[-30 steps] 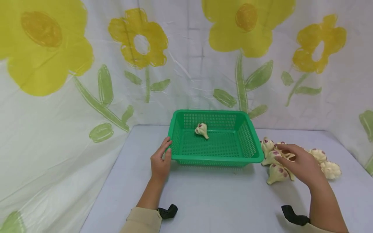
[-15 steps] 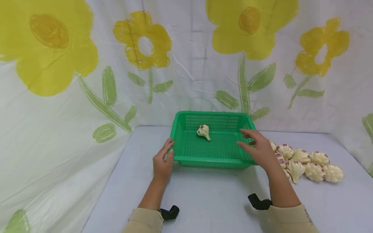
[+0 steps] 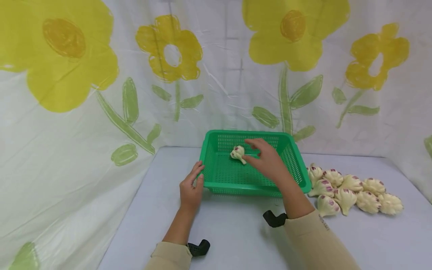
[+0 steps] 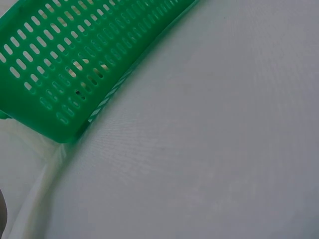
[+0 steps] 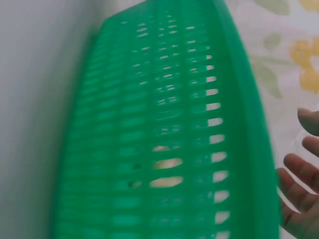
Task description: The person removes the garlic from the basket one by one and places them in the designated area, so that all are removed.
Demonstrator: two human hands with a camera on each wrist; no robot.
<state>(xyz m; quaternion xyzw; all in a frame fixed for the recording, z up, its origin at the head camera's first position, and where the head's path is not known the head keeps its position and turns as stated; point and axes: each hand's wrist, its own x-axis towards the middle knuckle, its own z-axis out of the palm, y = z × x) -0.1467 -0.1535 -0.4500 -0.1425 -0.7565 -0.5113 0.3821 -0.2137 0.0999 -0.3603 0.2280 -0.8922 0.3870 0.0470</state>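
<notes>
A green plastic basket [image 3: 256,186] with slotted walls stands on the table in the head view. One garlic bulb [image 3: 238,153], cream with purple marks, lies inside towards the left. My left hand [image 3: 191,189] rests against the basket's left side, fingers fairly straight and touching the rim. Over the basket, my right hand [image 3: 266,159] has thumb and fingers spread apart, with nothing seen between them. Its thumb tip appears close beside the bulb; whether they touch I cannot tell. In the right wrist view, the right hand [image 5: 303,174] shows beyond the basket rim [image 5: 249,124].
Right of the basket lies a cluster of several garlic bulbs [image 3: 352,183] on the white table [image 3: 236,232]. A white curtain [image 3: 216,75] with yellow flowers hangs behind the table. A black camera mount [image 3: 275,218] juts from the right wrist.
My right hand has moved left, from the garlic cluster to above the basket beside the bulb inside. The left hand has stayed at the basket's left rim. The head view has shifted slightly.
</notes>
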